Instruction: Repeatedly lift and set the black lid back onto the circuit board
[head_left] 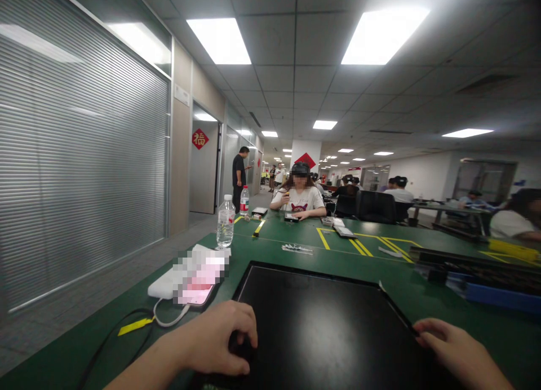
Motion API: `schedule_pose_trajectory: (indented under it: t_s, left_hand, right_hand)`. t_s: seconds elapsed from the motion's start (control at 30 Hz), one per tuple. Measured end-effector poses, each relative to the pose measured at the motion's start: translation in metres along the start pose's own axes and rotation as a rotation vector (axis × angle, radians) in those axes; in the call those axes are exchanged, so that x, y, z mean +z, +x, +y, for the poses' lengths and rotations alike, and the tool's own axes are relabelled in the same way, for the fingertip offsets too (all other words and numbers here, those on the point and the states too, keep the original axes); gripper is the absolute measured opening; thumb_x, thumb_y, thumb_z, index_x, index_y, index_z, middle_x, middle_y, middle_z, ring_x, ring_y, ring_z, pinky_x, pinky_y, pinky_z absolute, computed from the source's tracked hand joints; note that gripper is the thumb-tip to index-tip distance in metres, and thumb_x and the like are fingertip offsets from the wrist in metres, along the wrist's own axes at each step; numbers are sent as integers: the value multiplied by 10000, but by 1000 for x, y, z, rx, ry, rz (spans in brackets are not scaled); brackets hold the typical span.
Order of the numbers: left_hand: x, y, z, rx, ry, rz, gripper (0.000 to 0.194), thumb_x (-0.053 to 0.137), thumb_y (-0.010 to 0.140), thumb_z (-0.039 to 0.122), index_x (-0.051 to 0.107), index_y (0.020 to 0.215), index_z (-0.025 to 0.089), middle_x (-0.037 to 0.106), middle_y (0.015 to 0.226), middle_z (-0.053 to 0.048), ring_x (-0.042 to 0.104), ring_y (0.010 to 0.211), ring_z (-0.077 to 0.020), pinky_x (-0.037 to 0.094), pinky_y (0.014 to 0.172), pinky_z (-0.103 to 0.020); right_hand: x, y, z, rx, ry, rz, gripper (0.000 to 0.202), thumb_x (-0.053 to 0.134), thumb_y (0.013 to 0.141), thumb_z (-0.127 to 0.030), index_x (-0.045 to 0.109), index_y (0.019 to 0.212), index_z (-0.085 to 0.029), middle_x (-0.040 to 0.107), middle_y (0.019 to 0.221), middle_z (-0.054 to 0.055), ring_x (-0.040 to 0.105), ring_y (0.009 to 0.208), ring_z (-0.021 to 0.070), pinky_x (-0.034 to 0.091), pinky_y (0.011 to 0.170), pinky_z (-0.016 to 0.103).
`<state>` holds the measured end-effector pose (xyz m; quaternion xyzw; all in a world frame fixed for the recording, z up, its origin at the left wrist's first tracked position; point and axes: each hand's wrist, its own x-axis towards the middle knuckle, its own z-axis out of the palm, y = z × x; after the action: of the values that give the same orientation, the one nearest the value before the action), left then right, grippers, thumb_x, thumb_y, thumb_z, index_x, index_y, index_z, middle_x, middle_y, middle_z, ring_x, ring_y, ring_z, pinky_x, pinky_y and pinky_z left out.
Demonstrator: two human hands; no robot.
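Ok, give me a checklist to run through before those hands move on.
1. Panel face up on the table: ok.
2. Right hand at the panel's right edge: ok; how firm its hold is, cannot tell.
3. Left hand with a sure grip: cannot tell; its fingers curl about something dark by the panel's left side.
4. Phone apart from the panel: ok, a strip of table shows between them.
5. Near bottle upright and capped: ok.
6. Panel's near edge fully on the table: cannot tell, it is out of view.
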<state>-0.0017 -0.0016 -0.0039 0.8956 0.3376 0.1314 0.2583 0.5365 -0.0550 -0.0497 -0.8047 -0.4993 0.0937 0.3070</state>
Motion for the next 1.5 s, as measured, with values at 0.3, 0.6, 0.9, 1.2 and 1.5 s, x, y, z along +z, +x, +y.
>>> schedule_pose_trajectory:
  t_s: [0.3, 0.6, 0.9, 1.2, 1.5]
  left_hand:
    - [2, -1, 0, -74, -39, -38, 288, 916, 646, 334, 864, 917, 253, 788, 929, 10, 601, 631, -121, 509, 704, -260]
    - [0, 2, 10, -92, 21, -36, 217, 852, 729, 299, 852, 936, 236, 818, 922, -12, 635, 703, -152, 492, 751, -276]
    - [5, 5, -9, -254, 70, 228, 380, 664, 883, 214, 772, 1247, 219, 590, 1548, -158, 556, 1459, -332, 405, 1261, -469]
    - [10, 9, -21, -389, 92, 198, 517, 450, 1017, 173, 638, 1486, 65, 631, 1560, -252, 544, 1507, -363, 373, 1291, -499]
    - [9, 12, -29, -410, -30, 304, 554, 432, 919, 18, 755, 1350, 147, 772, 1408, -159, 695, 1337, -308, 477, 1162, -415]
  right_hand:
    - [-1, 0, -3, 48, 4, -26, 388, 575, 527, -553, 800, 755, -334, 844, 820, 59, 762, 837, 390, 530, 759, 473]
    - [-4, -9, -16, 60, 17, -26, 428, 532, 496, -581, 791, 732, -335, 836, 786, 61, 753, 804, 399, 517, 760, 497]
    - [-10, -9, -19, 98, 65, -48, 494, 487, 519, -614, 774, 804, -329, 845, 824, 79, 765, 860, 408, 536, 809, 518]
    - [-10, 7, 11, 101, 34, -12, 346, 563, 553, -530, 765, 761, -341, 853, 862, 87, 791, 884, 415, 585, 815, 523]
    - [9, 4, 9, 16, 32, -46, 482, 555, 494, -510, 829, 842, -322, 857, 932, 101, 788, 999, 413, 596, 856, 493]
